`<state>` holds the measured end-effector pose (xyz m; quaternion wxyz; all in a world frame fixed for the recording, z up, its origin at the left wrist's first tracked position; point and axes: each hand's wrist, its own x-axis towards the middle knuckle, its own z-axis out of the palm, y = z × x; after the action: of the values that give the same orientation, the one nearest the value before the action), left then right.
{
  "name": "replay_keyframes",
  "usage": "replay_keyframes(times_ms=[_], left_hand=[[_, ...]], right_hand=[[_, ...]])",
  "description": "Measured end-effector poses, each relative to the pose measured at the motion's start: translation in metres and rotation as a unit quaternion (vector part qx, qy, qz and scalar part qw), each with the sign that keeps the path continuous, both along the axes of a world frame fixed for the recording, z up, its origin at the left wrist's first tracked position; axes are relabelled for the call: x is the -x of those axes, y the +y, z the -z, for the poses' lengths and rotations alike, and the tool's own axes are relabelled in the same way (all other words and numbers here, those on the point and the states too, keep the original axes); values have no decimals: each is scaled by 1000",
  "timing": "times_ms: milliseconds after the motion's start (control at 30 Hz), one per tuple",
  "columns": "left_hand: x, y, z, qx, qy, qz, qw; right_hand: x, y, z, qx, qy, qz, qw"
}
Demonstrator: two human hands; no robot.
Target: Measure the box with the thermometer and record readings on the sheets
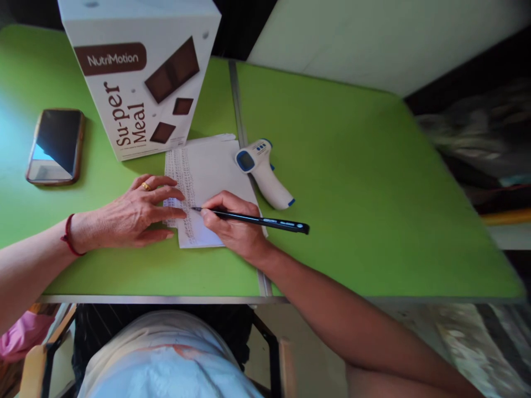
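A black pen (pixel 274 222) is pinched in my right hand (pixel 238 224), its tip touching the paper (pixel 211 166) at the edge of the handwriting. Rows of small script fill the left strip of the sheet; the rest of what shows is blank. My left hand (pixel 141 213) lies with fingers spread, fingertips on the left side of the paper. It wears a ring, and a red cord circles the wrist. Just right of the sheet's upper part lies a white and blue infrared thermometer (pixel 267 174), partly over the paper's edge.
Behind the paper stands a white NutriMotion box (pixel 145 83). A phone (pixel 56 146) lies at the left on the green folding table (pixel 365 193), whose metal seam runs beside the paper. A chair's armrests flank my body below the table edge.
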<state>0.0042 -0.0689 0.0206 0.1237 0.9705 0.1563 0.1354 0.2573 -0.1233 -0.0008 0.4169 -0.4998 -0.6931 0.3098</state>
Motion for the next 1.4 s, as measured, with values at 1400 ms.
replay_keyframes(times_ms=[1400], left_hand=[[0, 0, -2, 24, 7, -10, 1000]], right_hand=[[1, 2, -2, -5, -5, 14, 1000]])
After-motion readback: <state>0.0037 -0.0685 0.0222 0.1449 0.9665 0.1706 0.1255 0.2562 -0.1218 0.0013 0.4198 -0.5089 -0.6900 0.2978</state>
